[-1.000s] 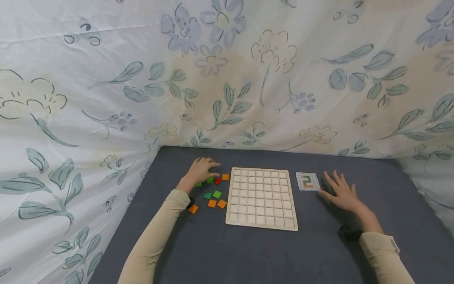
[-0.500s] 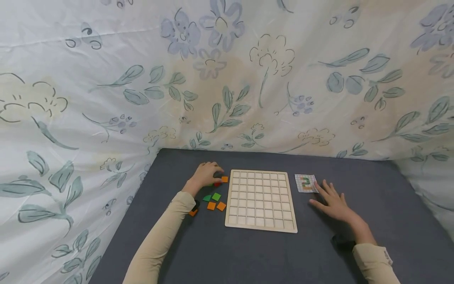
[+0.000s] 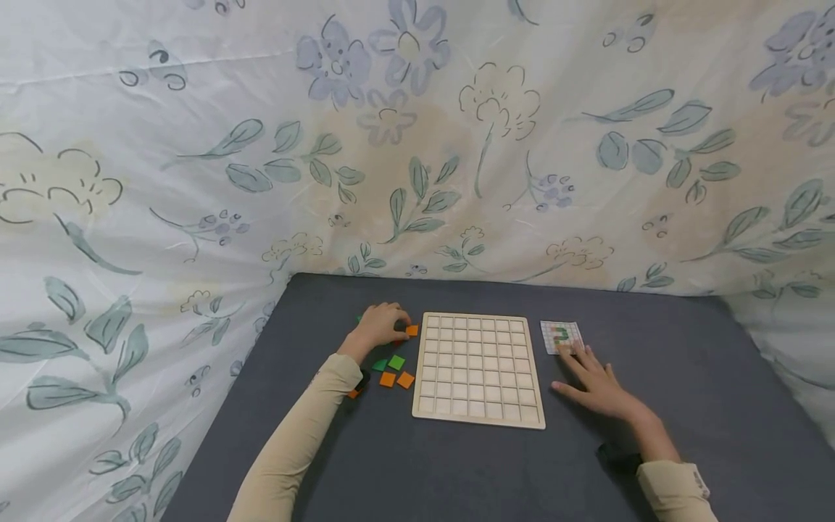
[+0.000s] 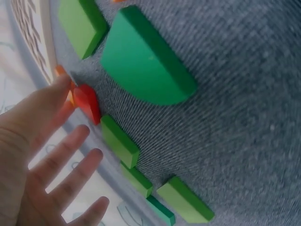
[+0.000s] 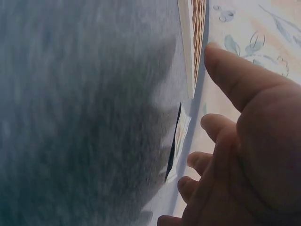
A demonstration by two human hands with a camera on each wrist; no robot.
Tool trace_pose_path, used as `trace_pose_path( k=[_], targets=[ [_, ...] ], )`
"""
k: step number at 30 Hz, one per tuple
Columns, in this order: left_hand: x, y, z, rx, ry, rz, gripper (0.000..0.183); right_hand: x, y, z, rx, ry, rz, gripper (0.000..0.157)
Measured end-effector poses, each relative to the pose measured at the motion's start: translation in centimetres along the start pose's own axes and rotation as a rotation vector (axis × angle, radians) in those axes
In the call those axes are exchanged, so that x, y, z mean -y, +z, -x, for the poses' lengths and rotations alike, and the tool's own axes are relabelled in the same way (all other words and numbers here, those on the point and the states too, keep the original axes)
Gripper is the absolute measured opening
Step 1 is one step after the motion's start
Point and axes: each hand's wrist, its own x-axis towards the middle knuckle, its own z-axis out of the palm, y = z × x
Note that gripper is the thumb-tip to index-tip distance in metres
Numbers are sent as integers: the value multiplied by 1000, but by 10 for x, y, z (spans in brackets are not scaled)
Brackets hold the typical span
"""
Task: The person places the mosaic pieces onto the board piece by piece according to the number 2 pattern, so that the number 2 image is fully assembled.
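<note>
Hands stand well apart, the left hand (image 3: pixel 381 324) with its thumb and fingertips at the orange tile (image 3: pixel 413 330), though whether they pinch it cannot be told. That squarish tile, showing no clear long axis, lies just right of this nearer hand, between it and the upper left edge of the grid board (image 3: pixel 479 370). Beyond the board, the right hand (image 3: pixel 599 386) spreads its fingers by the pattern card (image 3: pixel 558 336).

Orange square tile (image 3: pixel 412 330) sits just off the left edge of the flat, pale wooden gridded board (image 3: pixel 479 370); small white gridded card (image 3: pixel 551 328), green 2-like figure on it, lies near the board's right edge.
</note>
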Motion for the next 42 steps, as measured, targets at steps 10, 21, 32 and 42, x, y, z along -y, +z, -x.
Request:
trace_pose_path(
  k=[10,21,32,42],
  targets=[
    [-3,3,-3,21,-35,25,30,17,13,4,55,-57,-30,76],
    [-3,1,-5,21,-48,24,28,27,21,9,109,-73,-77,76],
    [-9,-5,-9,-14,-41,42,27,29,21,7,120,-48,-72,74],
    [-23,-7,-15,-33,25,38,28,28,23,7,114,-58,-81,73]
  ],
)
